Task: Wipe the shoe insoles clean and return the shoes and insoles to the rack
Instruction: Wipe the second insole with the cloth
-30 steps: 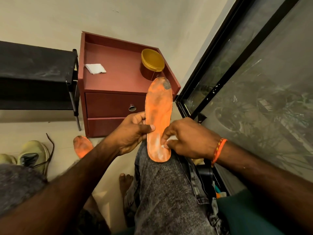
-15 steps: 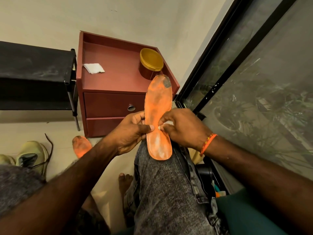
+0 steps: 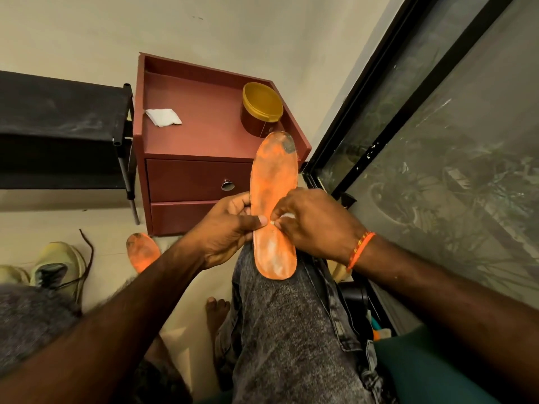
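Orange insole (image 3: 273, 205) rests on your knee, left hand (image 3: 230, 228) clamping it. Right hand (image 3: 309, 223) pinches a white wipe (image 3: 287, 216); hard rubbing could slide it off.

We see orange insole (image 3: 274, 205): soft foam, matt, chalky white smears. Jeans (image 3: 291, 330): rough grey cloth. Cabinet (image 3: 204, 132): smooth red wood. Jar lid (image 3: 262, 102): shiny yellow plastic.

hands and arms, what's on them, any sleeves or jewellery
Both forearms are bare, with no sleeves in view. The right hand has a thin orange braided thread band at the wrist. The left hand wears nothing: no ring, watch or glove.
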